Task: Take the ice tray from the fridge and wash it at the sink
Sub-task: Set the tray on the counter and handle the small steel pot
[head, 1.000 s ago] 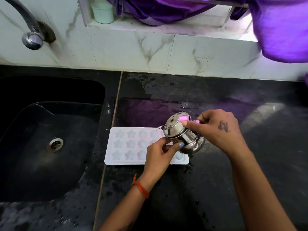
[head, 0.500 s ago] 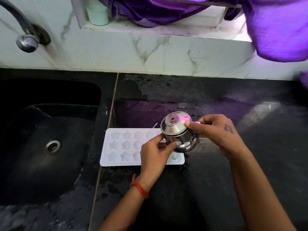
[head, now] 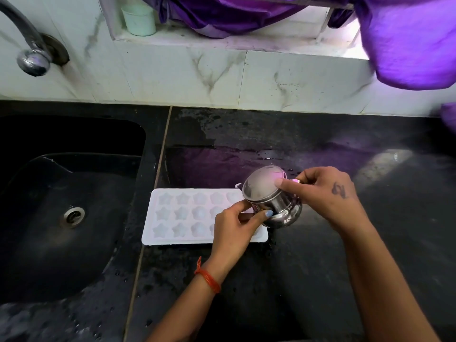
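Right now the white ice tray (head: 187, 215) lies flat on the wet black counter (head: 345, 267), just to the right of the seam that divides the counter from the sink (head: 74, 218). Its star-shaped pockets face up, and its right end is hidden under the hands and a small steel pot (head: 271, 201).

Both hands hold that pot above the right end of the tray. The pot is tilted, its lidded top turned toward the camera and to the left, its rounded belly low and to the right. The left hand (head: 234, 230) comes up from below with its fingers curled; thumb and forefinger pinch the pot at its lower left side, near the rim. A painted blue thumbnail shows against the metal. An orange thread (head: 208, 277) circles the left wrist. The right hand (head: 325, 193) reaches in from the right and grips the pot's far side with curled fingers, while its forefinger lies stretched across the lid. A small dark mark sits on the back of this hand.

The sink is a dark basin with a round metal drain (head: 73, 216) at its bottom. A curved tap (head: 32, 55) juts from the marbled white wall (head: 222, 75) at the upper left. On the ledge above stands a pale green cup (head: 139, 19), and purple cloth (head: 407, 40) hangs over the ledge and down the right side. Water drops dot the counter around the tray.
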{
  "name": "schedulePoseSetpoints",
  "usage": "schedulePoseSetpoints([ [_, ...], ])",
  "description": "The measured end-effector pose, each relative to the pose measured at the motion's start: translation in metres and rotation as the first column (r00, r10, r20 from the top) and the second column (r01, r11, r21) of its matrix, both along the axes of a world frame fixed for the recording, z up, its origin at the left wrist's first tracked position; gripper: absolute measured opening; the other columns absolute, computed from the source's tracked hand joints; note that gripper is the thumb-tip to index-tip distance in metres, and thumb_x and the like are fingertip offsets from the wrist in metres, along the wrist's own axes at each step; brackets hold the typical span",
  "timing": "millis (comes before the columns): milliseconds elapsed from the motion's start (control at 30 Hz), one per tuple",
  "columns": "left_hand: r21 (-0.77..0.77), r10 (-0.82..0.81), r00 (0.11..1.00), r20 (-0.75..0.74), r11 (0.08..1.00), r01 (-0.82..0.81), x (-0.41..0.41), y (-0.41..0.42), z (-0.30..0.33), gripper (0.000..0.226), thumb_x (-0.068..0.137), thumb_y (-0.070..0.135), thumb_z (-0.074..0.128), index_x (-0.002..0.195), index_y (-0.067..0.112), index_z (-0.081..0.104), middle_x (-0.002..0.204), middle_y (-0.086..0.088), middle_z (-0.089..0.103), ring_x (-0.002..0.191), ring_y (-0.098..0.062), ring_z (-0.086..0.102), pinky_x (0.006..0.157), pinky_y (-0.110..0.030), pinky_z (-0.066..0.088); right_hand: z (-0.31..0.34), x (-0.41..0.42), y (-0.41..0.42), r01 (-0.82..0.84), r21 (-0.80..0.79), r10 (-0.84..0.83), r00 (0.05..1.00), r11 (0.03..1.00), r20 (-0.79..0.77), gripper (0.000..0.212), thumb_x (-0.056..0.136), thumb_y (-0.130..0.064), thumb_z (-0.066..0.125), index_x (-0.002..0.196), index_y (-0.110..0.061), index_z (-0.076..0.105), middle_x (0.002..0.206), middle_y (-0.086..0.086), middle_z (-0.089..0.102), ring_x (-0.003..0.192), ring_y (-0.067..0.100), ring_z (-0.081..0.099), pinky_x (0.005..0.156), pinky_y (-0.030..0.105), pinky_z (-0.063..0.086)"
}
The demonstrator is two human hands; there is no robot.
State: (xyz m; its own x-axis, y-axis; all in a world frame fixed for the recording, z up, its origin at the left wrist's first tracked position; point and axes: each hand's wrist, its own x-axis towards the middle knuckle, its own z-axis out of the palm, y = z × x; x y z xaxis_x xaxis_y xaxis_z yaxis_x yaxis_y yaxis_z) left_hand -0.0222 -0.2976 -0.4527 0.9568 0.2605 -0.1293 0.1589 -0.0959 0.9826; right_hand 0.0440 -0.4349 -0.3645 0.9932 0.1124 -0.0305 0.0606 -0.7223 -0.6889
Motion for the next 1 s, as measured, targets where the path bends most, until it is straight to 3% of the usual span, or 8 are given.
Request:
schedulePoseSetpoints([
  [200, -0.041, -0.048, 0.999, -0.013, 0.998, 0.048, 0.0, -0.007, -0.001, 0.009, 0.08, 0.031, 0.072, 0.081, 0.037, 0.065, 0.068, 0.025, 0.069, 0.07, 0.005, 0.066, 0.07, -0.015, 0.05, 0.009, -0.002, 0.001, -0.003, -0.142, 0.012, 0.998, 0.99, 0.063, 0.048, 0.073, -0.056, 0.069, 0.063, -0.01, 0.066, 0.057, 0.001, 0.066, 0.06, 0.01, 0.058, 0.056, 0.022, 0.037],
  [367, -0.073, -0.059, 0.998, -0.025, 0.996, 0.057, 0.001, -0.011, -0.004, 0.009, 0.081, 0.032, 0.071, 0.089, 0.031, 0.068, 0.089, 0.009, 0.074, 0.081, -0.001, 0.069, 0.085, -0.035, 0.055, 0.011, -0.003, -0.001, -0.033, -0.191, 0.051, 0.995, 0.981, 0.091, 0.049, 0.075, -0.057, 0.067, 0.062, -0.01, 0.065, 0.058, 0.003, 0.066, 0.062, 0.014, 0.06, 0.057, 0.022, 0.039],
  [500, -0.07, -0.059, 0.998, -0.022, 0.996, 0.057, 0.002, -0.013, -0.004, 0.013, 0.081, 0.031, 0.071, 0.093, 0.026, 0.069, 0.091, 0.006, 0.075, 0.082, -0.004, 0.069, 0.086, -0.035, 0.054, 0.009, -0.001, -0.002, -0.041, -0.213, 0.062, 0.994, 0.976, 0.095, 0.051, 0.075, -0.058, 0.066, 0.063, -0.009, 0.066, 0.058, 0.004, 0.066, 0.063, 0.015, 0.061, 0.058, 0.021, 0.04],
  [733, -0.029, 0.004, 1.0, -0.005, 1.0, -0.004, 0.004, -0.017, -0.002, 0.01, 0.077, 0.03, 0.075, 0.084, 0.034, 0.068, 0.078, 0.01, 0.075, 0.07, 0.002, 0.067, 0.068, -0.02, 0.05, 0.001, 0.002, -0.012, -0.008, -0.056, 0.008, 1.0, 0.998, 0.011, 0.045, 0.071, -0.055, 0.071, 0.061, -0.011, 0.066, 0.057, 0.001, 0.065, 0.062, 0.013, 0.058, 0.057, 0.027, 0.041],
  [833, 0.038, 0.024, 1.0, -0.005, 0.999, -0.024, 0.007, -0.016, -0.003, 0.014, 0.076, 0.037, 0.076, 0.088, 0.032, 0.071, 0.077, 0.005, 0.075, 0.07, -0.002, 0.067, 0.072, -0.028, 0.052, -0.008, 0.006, -0.019, 0.032, 0.073, -0.028, 0.998, 0.997, -0.053, 0.043, 0.067, -0.054, 0.075, 0.057, -0.013, 0.065, 0.056, 0.001, 0.067, 0.066, 0.02, 0.065, 0.07, 0.042, 0.054],
  [1000, 0.079, 0.028, 1.0, -0.001, 0.996, -0.027, 0.01, -0.016, 0.0, 0.019, 0.075, 0.038, 0.076, 0.092, 0.03, 0.072, 0.08, 0.003, 0.075, 0.073, -0.002, 0.067, 0.075, -0.027, 0.053, -0.012, 0.007, -0.024, 0.048, 0.166, -0.034, 0.996, 0.985, -0.088, 0.036, 0.064, -0.055, 0.075, 0.06, -0.021, 0.067, 0.059, 0.003, 0.069, 0.072, 0.027, 0.068, 0.077, 0.052, 0.054],
])
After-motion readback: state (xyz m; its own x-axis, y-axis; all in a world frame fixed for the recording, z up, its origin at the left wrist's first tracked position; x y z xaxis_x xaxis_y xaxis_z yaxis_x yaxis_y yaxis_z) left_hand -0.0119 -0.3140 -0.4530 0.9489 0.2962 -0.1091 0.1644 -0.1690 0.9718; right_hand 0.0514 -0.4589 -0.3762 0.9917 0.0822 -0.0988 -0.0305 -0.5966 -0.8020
